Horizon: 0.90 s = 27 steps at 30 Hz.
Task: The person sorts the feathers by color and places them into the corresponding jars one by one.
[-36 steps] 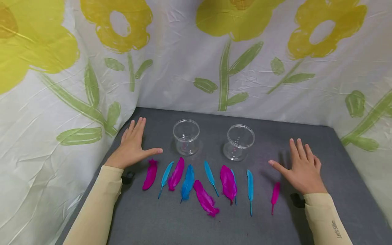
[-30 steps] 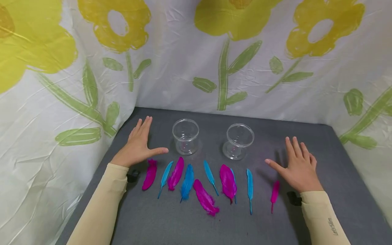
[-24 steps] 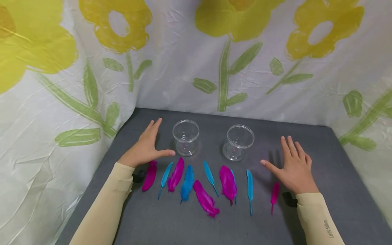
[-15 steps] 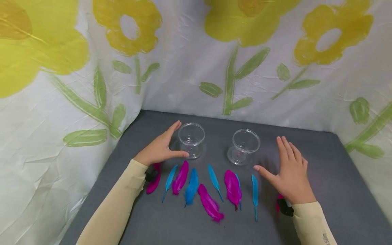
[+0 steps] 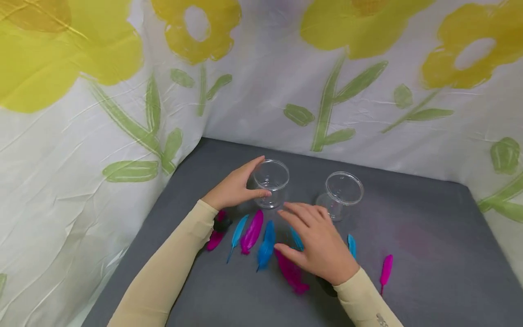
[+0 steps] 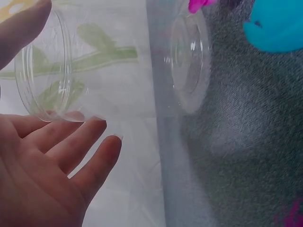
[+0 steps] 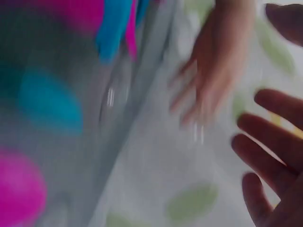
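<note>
My left hand (image 5: 234, 187) holds a clear plastic jar (image 5: 278, 190) near its rim, thumb in front and fingers along the far left side. In the left wrist view, the jar (image 6: 118, 85) stands upright on the table, with the thumb and fingertips at its rim. My right hand (image 5: 320, 240), its fingers spread and slightly bent, hovers over the feathers and holds nothing. It hides part of a magenta feather (image 5: 291, 272) and a blue feather (image 5: 296, 238). The right wrist view is blurred; there, the right hand (image 7: 277, 156) is apart from the left hand (image 7: 220, 66).
A second clear jar (image 5: 345, 193) stands to the right. Left of my right hand lie a magenta feather (image 5: 252, 232), a blue feather (image 5: 267, 247) and a thin blue feather (image 5: 237, 234). A small magenta feather (image 5: 386, 270) lies farther right. A flowered cloth (image 5: 253, 109) hangs behind the grey table (image 5: 429, 236).
My left hand has moved right to the left jar and taken hold of its rim. My right hand has swung left from the table's right side to over the feathers. The camera view has shifted.
</note>
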Each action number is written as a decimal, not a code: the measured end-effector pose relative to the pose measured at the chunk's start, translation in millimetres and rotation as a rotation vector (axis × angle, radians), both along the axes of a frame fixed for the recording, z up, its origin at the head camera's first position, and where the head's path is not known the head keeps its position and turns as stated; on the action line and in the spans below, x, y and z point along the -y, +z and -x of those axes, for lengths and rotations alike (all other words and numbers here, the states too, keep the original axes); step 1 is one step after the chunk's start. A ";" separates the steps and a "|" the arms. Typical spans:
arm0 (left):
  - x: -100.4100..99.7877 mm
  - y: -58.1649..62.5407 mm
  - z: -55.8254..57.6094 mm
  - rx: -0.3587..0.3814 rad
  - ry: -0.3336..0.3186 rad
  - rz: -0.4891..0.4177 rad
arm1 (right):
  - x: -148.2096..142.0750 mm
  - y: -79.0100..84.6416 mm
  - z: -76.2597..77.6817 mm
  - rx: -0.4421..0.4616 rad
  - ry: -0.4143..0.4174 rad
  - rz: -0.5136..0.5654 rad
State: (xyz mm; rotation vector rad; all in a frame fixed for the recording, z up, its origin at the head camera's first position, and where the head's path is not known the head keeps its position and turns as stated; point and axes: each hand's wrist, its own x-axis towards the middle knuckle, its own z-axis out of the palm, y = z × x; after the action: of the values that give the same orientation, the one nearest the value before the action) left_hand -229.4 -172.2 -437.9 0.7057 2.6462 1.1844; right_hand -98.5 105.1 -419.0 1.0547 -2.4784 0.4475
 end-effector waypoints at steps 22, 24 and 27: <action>-6.8 -5.5 -1.8 0.008 0.003 -0.066 | 132.5 -45.0 4.6 -0.207 0.288 -0.532; -4.7 -6.3 -2.0 0.006 0.002 -0.071 | 135.9 -45.2 3.9 -0.217 0.297 -0.540; -5.0 -6.2 -1.4 0.008 -0.001 -0.079 | 137.2 -44.9 3.3 -0.228 0.303 -0.556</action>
State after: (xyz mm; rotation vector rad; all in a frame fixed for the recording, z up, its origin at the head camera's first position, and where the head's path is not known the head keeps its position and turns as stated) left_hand -228.0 -167.2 -444.1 0.7140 2.6051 1.2946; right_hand -101.8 -32.1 -463.8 1.6033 -2.2885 -0.2930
